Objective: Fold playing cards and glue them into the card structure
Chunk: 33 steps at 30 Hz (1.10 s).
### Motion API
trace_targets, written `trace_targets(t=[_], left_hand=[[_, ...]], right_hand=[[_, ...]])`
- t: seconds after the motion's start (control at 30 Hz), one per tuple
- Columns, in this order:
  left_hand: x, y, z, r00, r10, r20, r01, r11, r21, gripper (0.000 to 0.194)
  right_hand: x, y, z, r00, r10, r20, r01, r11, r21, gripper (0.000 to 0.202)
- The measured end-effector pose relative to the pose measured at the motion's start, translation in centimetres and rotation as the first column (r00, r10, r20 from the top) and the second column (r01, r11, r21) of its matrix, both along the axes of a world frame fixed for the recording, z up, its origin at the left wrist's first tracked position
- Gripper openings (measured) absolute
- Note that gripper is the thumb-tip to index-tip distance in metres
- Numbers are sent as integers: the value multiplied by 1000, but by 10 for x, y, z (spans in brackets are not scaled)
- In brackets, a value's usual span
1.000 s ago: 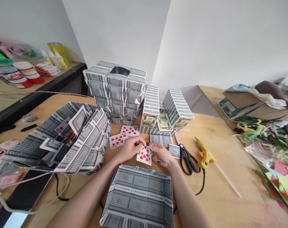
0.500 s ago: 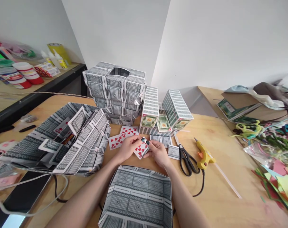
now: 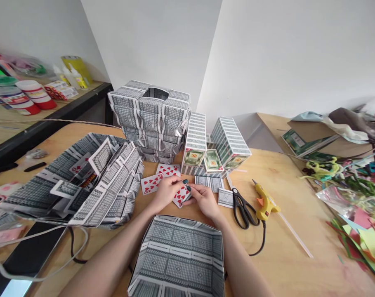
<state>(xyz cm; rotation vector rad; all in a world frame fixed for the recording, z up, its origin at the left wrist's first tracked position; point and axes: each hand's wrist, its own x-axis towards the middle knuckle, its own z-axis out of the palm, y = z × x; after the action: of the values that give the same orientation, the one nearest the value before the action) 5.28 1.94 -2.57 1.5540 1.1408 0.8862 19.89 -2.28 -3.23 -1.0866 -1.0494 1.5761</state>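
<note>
Where the two hands meet, a playing card (image 3: pixel 180 197), red hearts showing, sits at dial centre, above the table (image 3: pixel 286 177). Left hand (image 3: pixel 167 193): thumb and fingers drawn together, nearly closed, pinching the card's upper edge. Right hand (image 3: pixel 206 200): thumb and forefinger closed on its right side, other fingers curled; exact gap hidden.

Just off the left fingertips, 10 o'clock, heart cards (image 3: pixel 150 184) lie face up, overlapping. At 2 o'clock, a face-down pair (image 3: pixel 209 183), side by side; at 3, a single face-down card (image 3: pixel 225 198), touching or nearly touching the black-handled scissors (image 3: pixel 243 209). Yellow glue gun (image 3: pixel 267 203) beyond, same bearing, clear stick (image 3: pixel 295 234) near it toward 4.

At 6 o'clock, a card-built tray (image 3: pixel 181 249) between the forearms. At 9, a larger open card form (image 3: pixel 113 187), loose cards inside. Tall card structure (image 3: pixel 150 117) upright at 11; stacked card boxes (image 3: pixel 196 134) at 1.
</note>
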Motion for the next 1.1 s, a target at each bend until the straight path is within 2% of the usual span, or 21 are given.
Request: trace_targets(t=[0.1,0.2,0.4,0.63,0.93,1.1], left_hand=[[0,0,1,1000,15,3,-15,1000,-11,27],[0,-2,2,999,-17,-35,19,998,53,29],[-2,-4,2,994,-83,-68,93,983,160,20],[0,-7,6,994,-47,-97,64,982,176,19],[-1,-5,3,997,15,-77,-5,991,132,20],[-2,-2,1,996,12,-83,-2,993,117,21]], right_hand=[[0,1,0,999,-9,-35,8,1000,-26,31],[-1,0,2,999,-27,-40,25,999,-46,27],[-4,0,4,998,-69,9,70,996,-53,21],[-4,-1,1,996,-84,31,85,995,-48,19],[-7,-3,4,994,-24,-104,18,998,-63,19],[-8,-1,4,988,2,-153,-13,997,-74,18]])
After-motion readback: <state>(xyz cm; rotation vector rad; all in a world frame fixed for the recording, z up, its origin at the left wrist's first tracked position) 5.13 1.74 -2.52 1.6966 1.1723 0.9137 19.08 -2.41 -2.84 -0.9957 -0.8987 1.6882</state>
